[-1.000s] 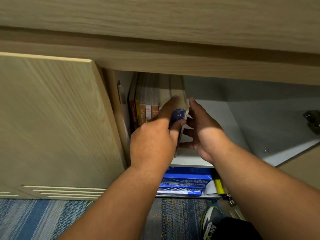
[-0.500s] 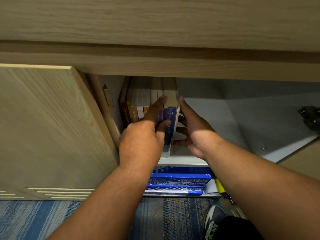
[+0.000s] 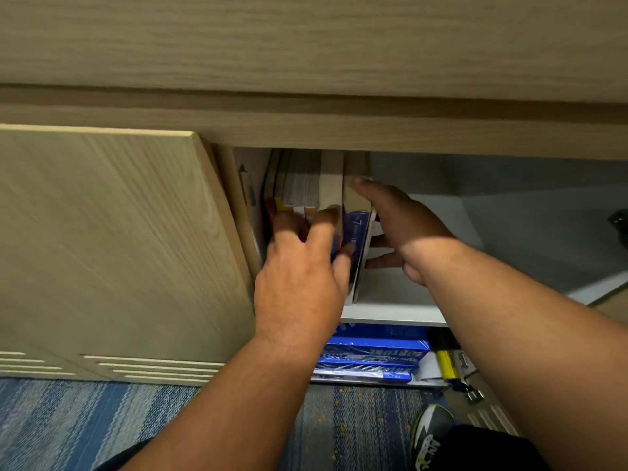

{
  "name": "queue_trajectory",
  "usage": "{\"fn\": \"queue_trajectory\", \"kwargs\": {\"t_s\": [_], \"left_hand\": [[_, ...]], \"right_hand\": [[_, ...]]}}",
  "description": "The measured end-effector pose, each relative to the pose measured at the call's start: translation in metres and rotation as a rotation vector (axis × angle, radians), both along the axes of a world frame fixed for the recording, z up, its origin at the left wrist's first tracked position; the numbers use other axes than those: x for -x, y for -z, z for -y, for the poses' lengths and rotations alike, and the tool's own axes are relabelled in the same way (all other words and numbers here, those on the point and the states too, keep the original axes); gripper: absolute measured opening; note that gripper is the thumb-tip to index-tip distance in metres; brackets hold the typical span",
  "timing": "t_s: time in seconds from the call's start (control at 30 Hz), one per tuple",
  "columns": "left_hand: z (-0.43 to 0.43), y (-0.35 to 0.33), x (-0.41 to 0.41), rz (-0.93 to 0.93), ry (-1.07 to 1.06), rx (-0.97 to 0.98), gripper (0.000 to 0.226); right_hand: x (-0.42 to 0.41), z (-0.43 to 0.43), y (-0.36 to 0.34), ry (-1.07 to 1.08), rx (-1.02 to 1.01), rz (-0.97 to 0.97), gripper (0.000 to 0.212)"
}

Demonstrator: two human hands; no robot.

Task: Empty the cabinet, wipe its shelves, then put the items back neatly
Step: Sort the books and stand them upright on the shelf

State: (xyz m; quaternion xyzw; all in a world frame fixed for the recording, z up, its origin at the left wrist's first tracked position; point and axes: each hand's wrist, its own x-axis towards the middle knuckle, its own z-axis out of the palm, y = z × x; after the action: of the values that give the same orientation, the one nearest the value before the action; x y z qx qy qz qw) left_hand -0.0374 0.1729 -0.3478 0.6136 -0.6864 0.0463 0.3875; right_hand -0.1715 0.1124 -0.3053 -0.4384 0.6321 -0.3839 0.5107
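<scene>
Books [image 3: 329, 185] are stood at the 9 o'clock end of the shelf [image 3: 390, 314], so restocking is judged well under way. The blue book [image 3: 356, 232] is pressed by the flat, open right hand [image 3: 407, 232]. Whether the left hand [image 3: 299, 277] grips the spines cannot be told.

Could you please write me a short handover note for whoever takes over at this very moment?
Left hand: open, fingertips on the spines of the books.
Right hand: open, flat against the blue-spined book at the row's right end.
Books stand upright at the left of the upper shelf; blue paper packs lie below.
Done: row nearly squared up, it seems.
Left: wiping cannot be judged; check it, then finish tidying.
</scene>
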Motion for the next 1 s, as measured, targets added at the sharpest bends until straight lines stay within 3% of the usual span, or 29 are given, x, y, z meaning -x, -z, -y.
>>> {"fn": "queue_trajectory", "kwargs": {"t_s": [0.17, 0.27, 0.37, 0.5, 0.57, 0.73, 0.87, 1.0], "left_hand": [[-0.019, -0.009, -0.003, -0.128, 0.078, 0.007, 0.034], [-0.049, -0.011, -0.008, -0.207, 0.125, -0.033, 0.045], [-0.064, -0.012, -0.01, -0.431, 0.073, -0.274, 0.061], [-0.07, -0.012, -0.021, -0.41, 0.0, -0.37, 0.02], [-0.08, -0.012, -0.029, -0.399, 0.029, -0.342, 0.017], [-0.109, -0.011, -0.037, -0.285, 0.094, -0.291, 0.017], [-0.113, -0.02, -0.033, -0.335, 0.135, -0.269, 0.019], [-0.097, -0.029, -0.017, -0.391, 0.137, -0.236, 0.016]], "right_hand": [[-0.001, -0.01, -0.006, 0.066, -0.076, 0.006, 0.067], [0.001, -0.013, -0.014, 0.058, -0.045, -0.011, 0.048], [-0.005, -0.012, -0.021, 0.047, -0.021, -0.049, 0.032], [-0.012, -0.012, -0.026, 0.027, -0.011, -0.114, 0.034], [-0.014, -0.01, -0.028, 0.022, 0.014, -0.191, 0.035], [-0.036, -0.004, -0.036, -0.021, 0.066, -0.594, 0.05], [-0.018, -0.005, -0.052, -0.027, 0.085, -0.825, 0.039], [0.021, -0.005, -0.053, 0.054, 0.009, -0.915, 0.03]]}}
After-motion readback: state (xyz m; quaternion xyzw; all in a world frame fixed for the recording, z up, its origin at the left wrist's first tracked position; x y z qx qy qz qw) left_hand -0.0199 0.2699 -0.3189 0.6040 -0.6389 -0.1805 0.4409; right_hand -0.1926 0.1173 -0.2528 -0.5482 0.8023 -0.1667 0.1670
